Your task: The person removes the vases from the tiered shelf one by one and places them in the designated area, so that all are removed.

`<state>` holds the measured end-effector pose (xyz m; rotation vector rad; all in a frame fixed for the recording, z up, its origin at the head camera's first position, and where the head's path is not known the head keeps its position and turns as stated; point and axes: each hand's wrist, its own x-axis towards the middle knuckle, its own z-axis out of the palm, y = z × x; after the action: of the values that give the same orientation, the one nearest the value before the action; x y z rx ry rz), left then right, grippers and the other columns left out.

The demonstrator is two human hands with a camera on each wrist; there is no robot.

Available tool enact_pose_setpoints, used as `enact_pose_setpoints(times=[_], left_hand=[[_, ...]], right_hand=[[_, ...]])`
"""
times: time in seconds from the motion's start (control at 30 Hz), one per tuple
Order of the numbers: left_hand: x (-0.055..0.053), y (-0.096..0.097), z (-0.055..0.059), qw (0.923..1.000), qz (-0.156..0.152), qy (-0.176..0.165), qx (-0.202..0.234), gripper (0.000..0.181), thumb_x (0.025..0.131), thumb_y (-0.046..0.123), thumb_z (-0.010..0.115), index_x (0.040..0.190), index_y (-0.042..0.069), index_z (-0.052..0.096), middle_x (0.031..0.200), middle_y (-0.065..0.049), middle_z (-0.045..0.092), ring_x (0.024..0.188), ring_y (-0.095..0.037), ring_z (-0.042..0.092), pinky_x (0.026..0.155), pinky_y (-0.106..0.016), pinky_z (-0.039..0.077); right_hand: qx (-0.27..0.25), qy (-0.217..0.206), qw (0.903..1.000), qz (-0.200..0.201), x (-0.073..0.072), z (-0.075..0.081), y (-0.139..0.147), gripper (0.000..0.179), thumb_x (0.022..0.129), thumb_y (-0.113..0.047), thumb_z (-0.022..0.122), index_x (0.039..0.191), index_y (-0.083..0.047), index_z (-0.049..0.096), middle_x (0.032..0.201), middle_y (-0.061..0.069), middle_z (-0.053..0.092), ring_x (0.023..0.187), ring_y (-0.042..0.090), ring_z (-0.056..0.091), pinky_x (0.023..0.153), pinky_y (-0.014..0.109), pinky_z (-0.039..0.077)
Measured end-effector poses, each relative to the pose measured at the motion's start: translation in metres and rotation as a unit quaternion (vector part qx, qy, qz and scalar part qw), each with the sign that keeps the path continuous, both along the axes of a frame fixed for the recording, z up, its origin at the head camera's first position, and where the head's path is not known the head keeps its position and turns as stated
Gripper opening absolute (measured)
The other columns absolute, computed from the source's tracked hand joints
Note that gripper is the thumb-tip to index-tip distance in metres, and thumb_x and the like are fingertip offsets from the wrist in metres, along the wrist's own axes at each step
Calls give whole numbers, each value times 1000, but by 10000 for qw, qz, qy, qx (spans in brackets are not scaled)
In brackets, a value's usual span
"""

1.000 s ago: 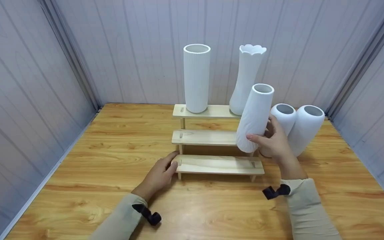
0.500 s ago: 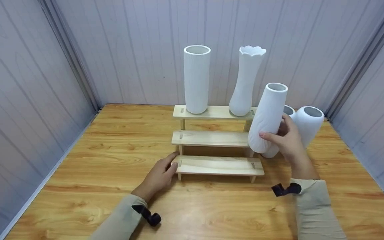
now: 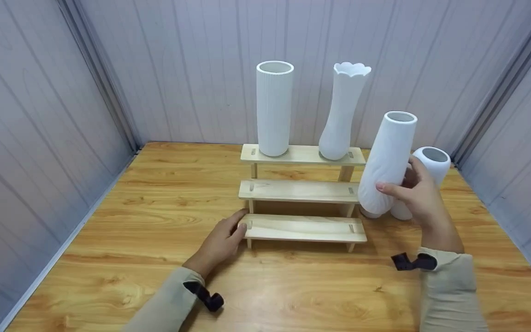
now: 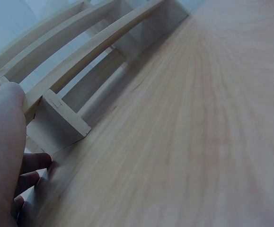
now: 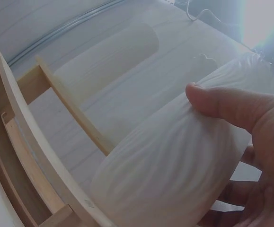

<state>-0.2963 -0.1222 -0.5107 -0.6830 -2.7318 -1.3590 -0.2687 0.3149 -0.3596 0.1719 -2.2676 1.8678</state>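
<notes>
My right hand (image 3: 424, 200) grips a white vase (image 3: 387, 159) with a carved wavy surface, thumb in front and fingers behind. The vase leans to the right just beyond the right end of the pale wooden three-step stand (image 3: 300, 227). In the right wrist view, the thumb presses on the ridged side of the vase (image 5: 165, 165). My left hand (image 3: 221, 242) holds the left end of the lowest step. Seen from the left wrist, the thumb lies along the shelf edge and the fingertips (image 4: 36, 161) curl beside the end support (image 4: 58, 120).
On the top step stand a ribbed cylindrical vase (image 3: 274, 113) and a scalloped-rim vase (image 3: 339, 115). A smooth rounded vase (image 3: 436, 168) stands on the wooden table (image 3: 293, 290) behind my right hand. Another vase's base (image 3: 371, 213) peeks out below the held one. Panel walls surround the table.
My right hand has carried the carved vase rightward, from in front of the stand's right end to beside it, covering one of the standing vases. The left hand stays put.
</notes>
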Motion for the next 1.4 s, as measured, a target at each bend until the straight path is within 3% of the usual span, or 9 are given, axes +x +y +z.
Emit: enact_pose_setpoints(times=[0.07, 0.17, 0.27, 0.5, 0.73, 1.03, 1.4], left_hand=[[0, 0, 0, 10000, 21, 58, 2, 48, 110, 29, 43, 154, 10, 42, 101, -5, 66, 92, -17, 58, 94, -44, 46], [0, 1, -1, 9999, 90, 105, -24, 48, 109, 29, 45, 154, 10, 43, 134, -12, 61, 119, -23, 56, 108, -49, 41], [0, 1, -1, 9998, 141, 106, -38, 47, 109, 27, 46, 153, 11, 45, 143, -15, 56, 130, -28, 52, 111, -50, 38], [0, 1, 0, 9997, 175, 153, -55, 47, 108, 27, 46, 153, 11, 45, 146, -15, 53, 135, -31, 48, 113, -50, 36], [0, 0, 0, 9997, 201, 123, -103, 47, 108, 27, 46, 153, 12, 45, 143, -15, 56, 132, -30, 51, 112, -50, 37], [1, 1, 1, 9998, 175, 99, -21, 48, 108, 27, 45, 153, 8, 45, 141, -15, 57, 130, -28, 52, 112, -48, 38], [2, 2, 4, 9993, 331, 105, -165, 48, 108, 28, 47, 153, 12, 46, 143, -16, 56, 132, -33, 50, 113, -51, 36]], right_hand=[[96, 84, 9999, 6, 3, 1, 6, 81, 86, -6, 80, 153, -22, 39, 134, 3, 56, 117, 14, 56, 86, 22, 51], [250, 120, 9996, -40, 7, 4, 15, 79, 87, -7, 79, 154, -23, 39, 133, 1, 56, 117, 13, 56, 85, 22, 51], [200, 193, 9996, -100, 11, 6, 24, 78, 87, -6, 79, 153, -24, 41, 133, -1, 56, 116, 12, 56, 83, 21, 51], [-534, 494, 9973, -19, 18, 7, 45, 75, 84, 7, 76, 148, -21, 47, 123, -4, 64, 109, 12, 62, 78, 23, 55], [-544, 576, 9968, -70, 26, 7, 63, 72, 85, 8, 75, 146, -20, 48, 122, -4, 64, 107, 11, 62, 75, 23, 55], [-983, 690, 9927, 147, 35, 7, 81, 76, 85, 16, 68, 149, -18, 48, 122, -1, 66, 106, 12, 64, 74, 25, 57], [-898, 524, 9932, -528, 40, 3, 98, 82, 84, 12, 74, 152, -21, 44, 119, -6, 64, 103, 7, 62, 70, 20, 55]])
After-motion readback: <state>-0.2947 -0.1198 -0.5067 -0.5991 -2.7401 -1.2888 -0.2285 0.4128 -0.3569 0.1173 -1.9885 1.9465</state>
